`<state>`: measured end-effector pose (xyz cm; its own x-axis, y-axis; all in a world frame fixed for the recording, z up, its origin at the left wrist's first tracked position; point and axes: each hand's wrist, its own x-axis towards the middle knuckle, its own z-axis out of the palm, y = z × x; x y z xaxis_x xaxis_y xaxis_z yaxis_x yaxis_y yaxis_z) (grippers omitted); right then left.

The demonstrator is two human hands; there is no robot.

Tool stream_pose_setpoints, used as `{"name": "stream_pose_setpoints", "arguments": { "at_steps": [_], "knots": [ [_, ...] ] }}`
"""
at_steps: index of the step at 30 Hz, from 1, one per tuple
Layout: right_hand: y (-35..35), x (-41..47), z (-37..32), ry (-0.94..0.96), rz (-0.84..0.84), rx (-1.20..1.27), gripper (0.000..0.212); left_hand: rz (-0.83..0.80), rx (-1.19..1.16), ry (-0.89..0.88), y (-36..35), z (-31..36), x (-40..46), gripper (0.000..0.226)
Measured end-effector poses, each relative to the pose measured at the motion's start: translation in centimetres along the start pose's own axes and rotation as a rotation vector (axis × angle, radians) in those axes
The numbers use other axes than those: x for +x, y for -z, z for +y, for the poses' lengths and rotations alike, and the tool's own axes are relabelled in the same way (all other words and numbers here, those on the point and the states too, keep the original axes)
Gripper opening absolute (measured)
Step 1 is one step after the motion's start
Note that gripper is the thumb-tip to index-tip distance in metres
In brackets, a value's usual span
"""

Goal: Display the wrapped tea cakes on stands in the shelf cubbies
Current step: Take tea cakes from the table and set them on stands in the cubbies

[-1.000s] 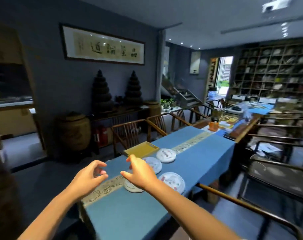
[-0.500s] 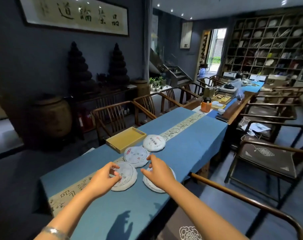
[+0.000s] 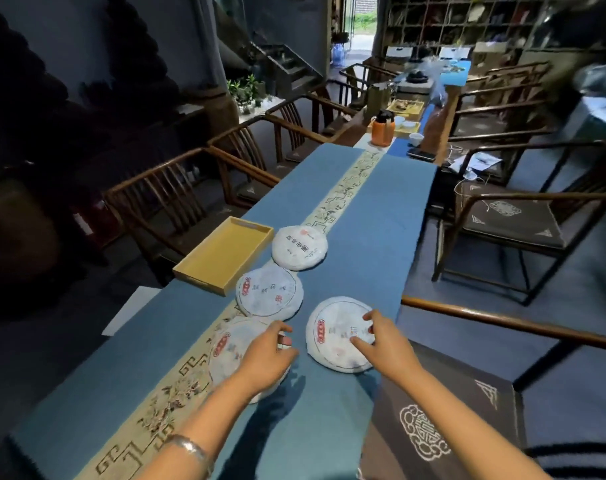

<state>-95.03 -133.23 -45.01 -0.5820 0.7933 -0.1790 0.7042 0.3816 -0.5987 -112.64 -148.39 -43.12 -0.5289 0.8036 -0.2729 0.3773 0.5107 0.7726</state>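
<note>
Two hands are down on the round tea cakes. The left hand (image 3: 265,358) lies on the nearest cake (image 3: 230,351), its fingers (image 3: 280,329) curled over the cake's far edge, and I cannot tell if they really grip it. The right hand (image 3: 381,344) rests on the right cake (image 3: 332,332) with its fingers (image 3: 360,341) spread apart. A silver bracelet (image 3: 190,448) sits on the left wrist. Another two wrapped cakes lie toward 12 o'clock: the middle cake (image 3: 268,292), just beside the nearest one, and the far cake (image 3: 299,247). A yellow tray (image 3: 225,254) sits at 11 o'clock, just beside them. All rest on the blue desk (image 3: 370,220). An orange flask (image 3: 382,128) stands far off at 1 o'clock. Wooden chairs (image 3: 177,192) stand along both sides.
</note>
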Motion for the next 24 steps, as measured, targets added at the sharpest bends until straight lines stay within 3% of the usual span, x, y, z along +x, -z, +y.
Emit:
{"name": "stream_pose_setpoints", "arguments": {
  "at_steps": [8, 12, 17, 24],
  "knots": [
    [-7.3, 1.9, 4.9, -0.293, 0.0, -0.016, 0.053, -0.259, -0.009, -0.018, -4.6, -6.5, 7.5, 0.043],
    [-8.4, 4.3, 6.8, -0.347, 0.079, 0.012, 0.056, -0.21, -0.031, -0.002, -6.8, -7.8, 11.4, 0.05],
    [-10.1, 9.0, 9.7, -0.365, 0.185, 0.132, 0.053, -0.163, -0.046, 0.01, -8.9, -8.9, 16.7, 0.077],
    [-10.4, 10.2, 9.1, -0.41, 0.228, 0.28, 0.036, -0.192, -0.091, 0.02, -11.2, -9.3, 18.6, 0.086]
  ]
}}
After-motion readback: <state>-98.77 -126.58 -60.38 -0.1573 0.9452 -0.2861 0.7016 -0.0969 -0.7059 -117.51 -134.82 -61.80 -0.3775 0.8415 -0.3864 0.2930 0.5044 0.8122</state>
